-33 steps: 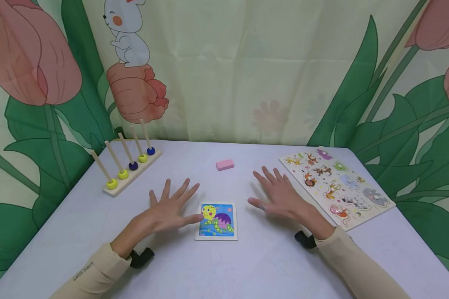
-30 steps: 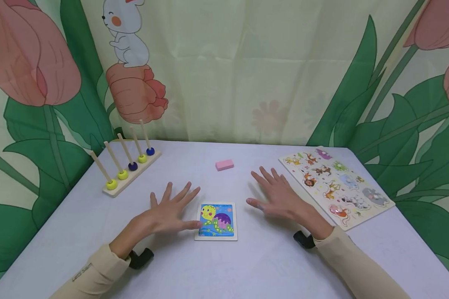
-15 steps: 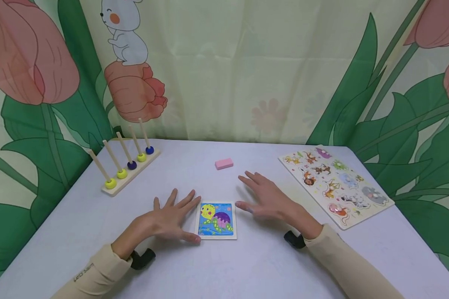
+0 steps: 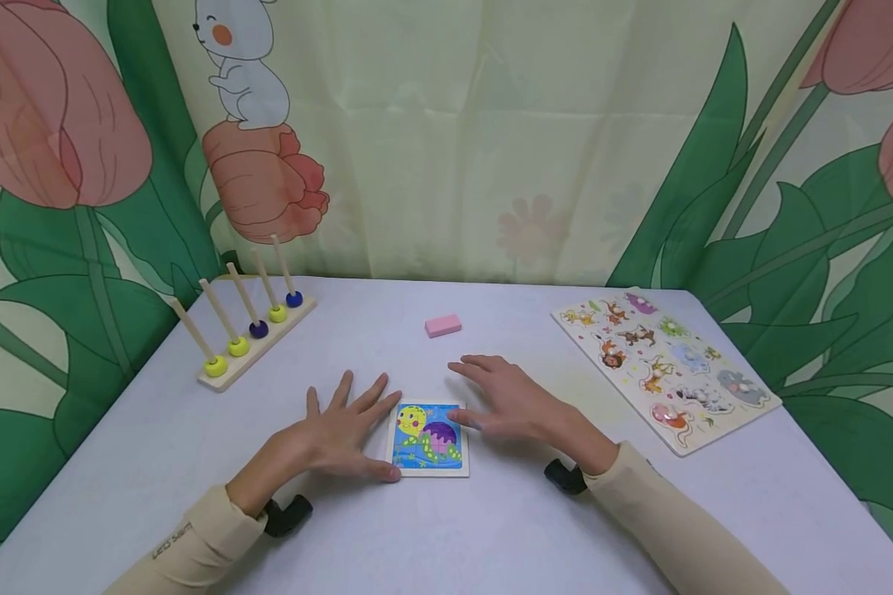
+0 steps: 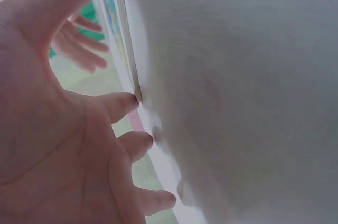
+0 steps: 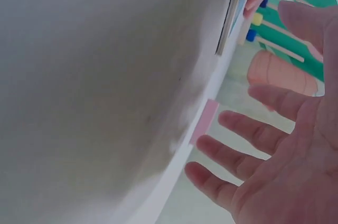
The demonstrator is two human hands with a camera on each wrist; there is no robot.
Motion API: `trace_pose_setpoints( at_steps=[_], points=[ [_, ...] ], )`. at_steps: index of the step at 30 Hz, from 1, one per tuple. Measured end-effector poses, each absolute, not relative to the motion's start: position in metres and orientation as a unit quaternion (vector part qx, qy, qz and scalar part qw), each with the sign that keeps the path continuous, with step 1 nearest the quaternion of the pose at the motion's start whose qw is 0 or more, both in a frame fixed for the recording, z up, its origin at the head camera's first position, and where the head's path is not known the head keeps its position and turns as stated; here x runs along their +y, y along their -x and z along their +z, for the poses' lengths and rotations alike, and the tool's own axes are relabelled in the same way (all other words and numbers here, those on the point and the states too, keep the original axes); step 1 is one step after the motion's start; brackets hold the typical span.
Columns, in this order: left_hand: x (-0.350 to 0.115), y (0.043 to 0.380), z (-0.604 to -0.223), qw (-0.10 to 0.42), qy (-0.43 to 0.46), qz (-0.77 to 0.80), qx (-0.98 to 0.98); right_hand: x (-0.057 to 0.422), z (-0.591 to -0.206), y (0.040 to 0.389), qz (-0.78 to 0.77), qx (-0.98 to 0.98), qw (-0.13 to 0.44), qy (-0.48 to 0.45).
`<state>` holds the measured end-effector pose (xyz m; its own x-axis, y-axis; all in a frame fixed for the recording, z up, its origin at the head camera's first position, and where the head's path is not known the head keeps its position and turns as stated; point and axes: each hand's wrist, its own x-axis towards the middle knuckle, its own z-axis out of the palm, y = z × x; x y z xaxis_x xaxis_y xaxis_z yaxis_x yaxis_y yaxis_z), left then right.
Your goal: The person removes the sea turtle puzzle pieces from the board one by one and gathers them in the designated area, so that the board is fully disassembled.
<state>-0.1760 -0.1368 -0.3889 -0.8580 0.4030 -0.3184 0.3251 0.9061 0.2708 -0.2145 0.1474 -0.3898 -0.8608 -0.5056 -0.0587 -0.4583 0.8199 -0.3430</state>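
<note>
A small square turtle puzzle (image 4: pixel 430 440) in a pale frame lies on the table in front of me. My left hand (image 4: pixel 331 440) is at its left side with fingers spread, thumb at the near left corner and index fingertip at the far left corner. The left wrist view shows those tips against the puzzle's edge (image 5: pixel 127 39). Over the puzzle's right side hangs my right hand (image 4: pixel 517 405), fingers extended and holding nothing, its thumb overlapping the picture in the head view. In the right wrist view the right hand (image 6: pixel 285 166) is raised off the table.
Behind the puzzle lies a pink block (image 4: pixel 442 326). A wooden peg stand (image 4: pixel 256 345) with yellow and blue beads stands at the far left. On the right lies a large animal puzzle board (image 4: pixel 662 364). A printed curtain (image 4: pixel 432 149) hangs behind the white table (image 4: pixel 446 537).
My right hand has moved left and lowered, from beside the puzzle to over its right side. The left hand has shifted slightly, its thumb drawing back from the picture to the near left corner.
</note>
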Motion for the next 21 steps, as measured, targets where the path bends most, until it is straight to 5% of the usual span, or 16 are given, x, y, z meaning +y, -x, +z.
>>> trace_pose_setpoints(
  at_steps=[21],
  points=[
    [-0.131, 0.195, -0.391, 0.202, -0.179, 0.1, 0.958, 0.122, -0.389, 0.222, -0.19, 0.924, 0.053, 0.328]
  ],
)
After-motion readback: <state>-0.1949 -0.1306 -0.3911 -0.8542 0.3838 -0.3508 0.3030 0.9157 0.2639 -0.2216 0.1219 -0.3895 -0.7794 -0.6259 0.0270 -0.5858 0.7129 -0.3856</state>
